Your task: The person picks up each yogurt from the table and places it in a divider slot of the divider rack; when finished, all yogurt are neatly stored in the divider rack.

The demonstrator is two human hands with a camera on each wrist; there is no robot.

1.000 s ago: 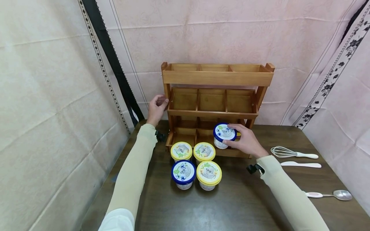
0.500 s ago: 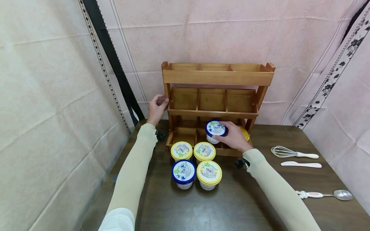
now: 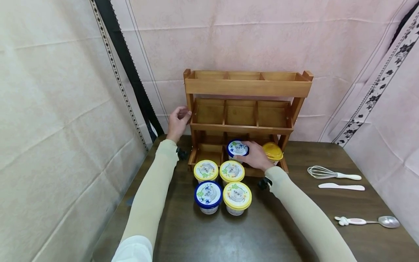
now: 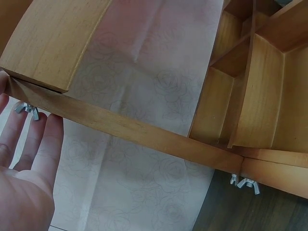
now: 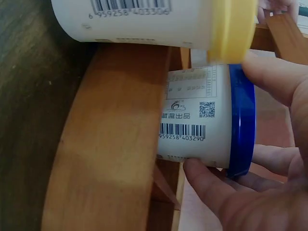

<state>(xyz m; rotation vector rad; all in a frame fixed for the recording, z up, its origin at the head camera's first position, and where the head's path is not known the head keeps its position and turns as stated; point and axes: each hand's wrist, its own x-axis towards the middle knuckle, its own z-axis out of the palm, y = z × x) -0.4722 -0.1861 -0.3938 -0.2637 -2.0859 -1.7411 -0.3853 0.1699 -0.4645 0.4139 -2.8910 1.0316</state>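
One blue-lidded tub (image 3: 237, 148) | in right hand (image 3: 256, 156) | rack (image 3: 247, 88) (left hand (image 3: 178, 122) touching)

Head cam: from near side, facing far and down, wide; wrist cams: close-up, facing the rack (image 3: 241, 127) all three share.

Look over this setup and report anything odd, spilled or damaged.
The yellow-lidded tub at the bottom right of the rack looks odd: its top appears plain, while the three yellow lids in front bear white printed discs. No spill or damage shows.
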